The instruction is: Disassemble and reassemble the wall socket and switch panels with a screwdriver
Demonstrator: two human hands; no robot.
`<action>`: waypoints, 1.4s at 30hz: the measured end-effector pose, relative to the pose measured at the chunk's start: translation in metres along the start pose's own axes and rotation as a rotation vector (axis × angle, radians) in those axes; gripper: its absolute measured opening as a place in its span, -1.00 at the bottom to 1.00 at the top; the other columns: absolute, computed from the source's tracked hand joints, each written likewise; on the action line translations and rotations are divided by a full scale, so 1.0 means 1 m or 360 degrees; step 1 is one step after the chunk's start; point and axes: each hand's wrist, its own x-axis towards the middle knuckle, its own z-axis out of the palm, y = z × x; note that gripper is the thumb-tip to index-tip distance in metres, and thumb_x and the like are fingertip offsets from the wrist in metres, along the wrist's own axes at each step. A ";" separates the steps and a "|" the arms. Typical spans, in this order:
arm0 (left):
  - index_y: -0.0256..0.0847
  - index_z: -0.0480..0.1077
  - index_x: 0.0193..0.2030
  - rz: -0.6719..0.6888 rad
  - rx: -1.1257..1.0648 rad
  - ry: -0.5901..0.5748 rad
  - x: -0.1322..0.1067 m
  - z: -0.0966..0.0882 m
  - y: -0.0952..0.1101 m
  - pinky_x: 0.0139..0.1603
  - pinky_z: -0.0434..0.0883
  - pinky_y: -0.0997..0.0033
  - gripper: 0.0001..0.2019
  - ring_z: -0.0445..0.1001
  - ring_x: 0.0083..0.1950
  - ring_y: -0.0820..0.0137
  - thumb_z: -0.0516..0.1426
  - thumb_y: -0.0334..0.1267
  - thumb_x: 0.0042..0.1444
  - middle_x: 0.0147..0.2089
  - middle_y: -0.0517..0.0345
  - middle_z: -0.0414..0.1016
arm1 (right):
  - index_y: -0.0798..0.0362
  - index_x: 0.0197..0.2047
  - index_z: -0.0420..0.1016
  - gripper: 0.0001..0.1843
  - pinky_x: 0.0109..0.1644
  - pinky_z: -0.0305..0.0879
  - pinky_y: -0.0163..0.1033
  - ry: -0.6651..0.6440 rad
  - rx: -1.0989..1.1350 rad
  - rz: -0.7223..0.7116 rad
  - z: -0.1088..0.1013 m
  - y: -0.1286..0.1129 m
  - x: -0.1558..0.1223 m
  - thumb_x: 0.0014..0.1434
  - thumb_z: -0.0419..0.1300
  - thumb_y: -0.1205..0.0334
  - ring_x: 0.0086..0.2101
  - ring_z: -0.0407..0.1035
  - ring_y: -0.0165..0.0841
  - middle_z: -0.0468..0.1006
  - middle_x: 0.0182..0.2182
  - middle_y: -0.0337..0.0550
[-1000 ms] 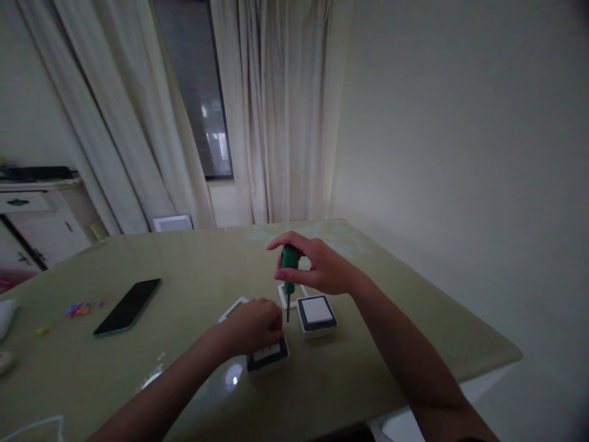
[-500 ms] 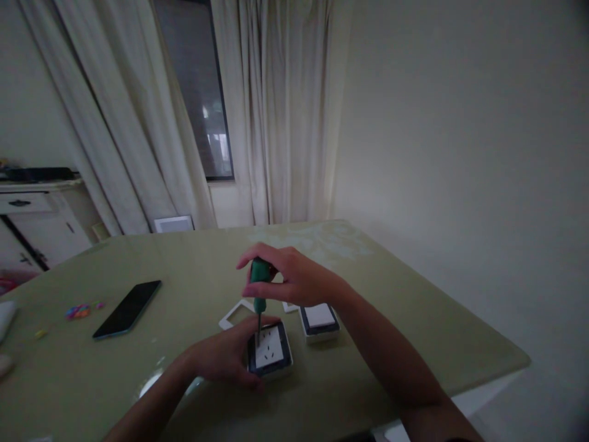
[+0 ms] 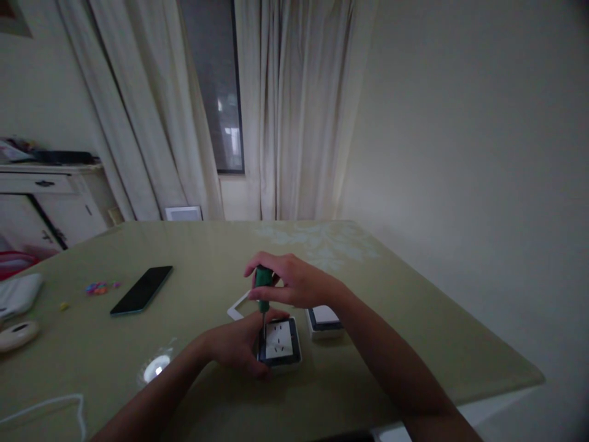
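My right hand (image 3: 294,283) is closed round the green handle of a screwdriver (image 3: 263,287), held upright with its tip down on the left part of a wall socket (image 3: 280,342). The socket, white-faced with a dark surround, lies flat on the green table (image 3: 405,319). My left hand (image 3: 239,347) grips the socket's left side and holds it in place. A second white-faced switch unit (image 3: 324,319) lies just to the right, partly behind my right forearm. A white cover frame (image 3: 238,307) lies behind my left hand.
A black phone (image 3: 142,290) lies on the table's left with small coloured bits (image 3: 96,287) beside it. White objects (image 3: 18,310) and a cable (image 3: 43,406) sit at the far left. Beyond the table hang curtains (image 3: 294,110), with a window between them and a white cabinet (image 3: 50,202) further left.
My right hand brought the screwdriver left and down onto the socket. My left hand shifted from covering the socket to gripping its side. The view has shifted slightly.
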 end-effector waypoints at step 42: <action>0.04 0.32 0.51 0.0059 -0.0005 0.0080 0.006 0.004 -0.006 0.23 0.55 0.08 -0.02 0.60 0.18 -0.02 0.50 -0.12 -0.09 0.23 0.05 0.61 | 0.03 -0.03 0.46 -0.86 0.01 0.31 -0.19 -0.0063 -0.0594 -0.0039 -0.003 -0.017 -0.008 0.53 0.17 0.15 -0.16 0.45 -0.26 0.64 -0.16 -0.08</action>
